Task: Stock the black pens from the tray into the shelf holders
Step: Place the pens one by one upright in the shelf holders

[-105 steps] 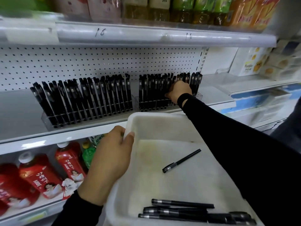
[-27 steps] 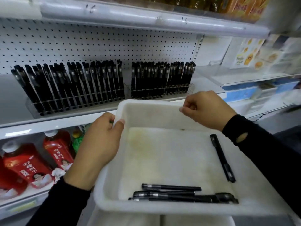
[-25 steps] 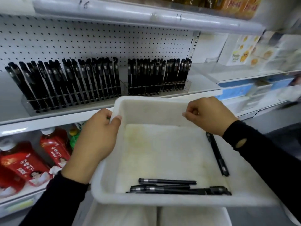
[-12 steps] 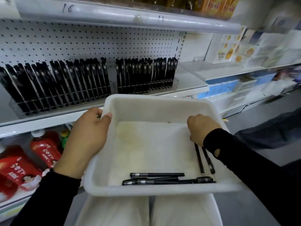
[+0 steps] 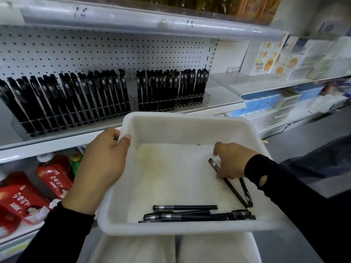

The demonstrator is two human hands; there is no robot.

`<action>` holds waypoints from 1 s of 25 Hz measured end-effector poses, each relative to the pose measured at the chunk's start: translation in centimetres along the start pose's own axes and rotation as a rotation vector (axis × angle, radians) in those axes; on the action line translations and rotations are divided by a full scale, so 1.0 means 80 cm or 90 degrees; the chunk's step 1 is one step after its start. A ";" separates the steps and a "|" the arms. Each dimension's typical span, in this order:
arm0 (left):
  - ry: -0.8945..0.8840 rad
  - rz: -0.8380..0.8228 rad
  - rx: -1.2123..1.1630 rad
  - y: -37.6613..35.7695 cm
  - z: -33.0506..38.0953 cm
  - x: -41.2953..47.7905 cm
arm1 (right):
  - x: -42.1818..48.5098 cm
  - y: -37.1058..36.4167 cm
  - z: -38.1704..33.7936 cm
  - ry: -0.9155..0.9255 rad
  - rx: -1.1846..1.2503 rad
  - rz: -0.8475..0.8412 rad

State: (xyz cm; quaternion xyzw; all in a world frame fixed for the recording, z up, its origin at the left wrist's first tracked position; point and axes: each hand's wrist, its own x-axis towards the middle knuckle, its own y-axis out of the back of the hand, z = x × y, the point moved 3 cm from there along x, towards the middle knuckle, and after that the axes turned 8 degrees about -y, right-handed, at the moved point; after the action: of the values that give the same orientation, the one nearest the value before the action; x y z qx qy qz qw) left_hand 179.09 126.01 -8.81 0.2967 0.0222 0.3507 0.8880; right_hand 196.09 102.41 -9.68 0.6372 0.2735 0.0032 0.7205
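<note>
A white plastic tray point(image 5: 182, 128) is held in front of the shelf. My left hand point(image 5: 102, 168) grips its left rim, thumb inside. My right hand point(image 5: 230, 160) is down in the tray at the right side, fingers curled on two black pens point(image 5: 235, 190) that slant toward the near right corner. Several more black pens point(image 5: 186, 213) lie along the tray's near wall. On the shelf, two clear holders stand packed with black pens, the left holder point(image 5: 66, 99) and the right holder point(image 5: 171, 92).
A white pegboard point(image 5: 104, 54) backs the shelf. Red drink bottles point(image 5: 51, 177) stand on the lower shelf at left. Boxed goods and blue packs point(image 5: 275, 103) fill the shelves at right. A second white bin point(image 5: 247, 249) sits below the tray.
My right hand left the right holder, came back over the tray rim and dropped inside, closing on two pens at the right side. The view shifted right; my left hand kept its grip.
</note>
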 end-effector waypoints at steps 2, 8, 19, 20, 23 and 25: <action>0.000 0.002 0.001 0.001 0.000 0.000 | 0.000 -0.004 -0.002 0.013 -0.024 0.009; -0.004 -0.001 0.013 0.001 0.000 0.001 | 0.003 0.028 -0.013 0.132 0.336 0.034; 0.009 0.013 0.007 -0.002 -0.002 0.006 | 0.084 0.152 -0.052 0.190 0.754 0.201; 0.010 0.012 0.009 -0.002 -0.002 0.006 | 0.098 0.161 -0.055 0.177 0.753 0.233; 0.004 0.015 0.020 -0.002 -0.003 0.007 | 0.135 0.177 -0.068 0.156 0.669 0.346; 0.006 0.011 0.024 -0.002 -0.006 0.007 | 0.159 0.177 -0.083 0.160 0.586 0.401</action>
State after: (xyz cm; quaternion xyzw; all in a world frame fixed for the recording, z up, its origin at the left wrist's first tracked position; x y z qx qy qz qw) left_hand 179.49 126.52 -9.18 0.3121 0.0302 0.3593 0.8790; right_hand 209.14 115.68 -1.91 0.9310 0.1268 0.1740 0.2947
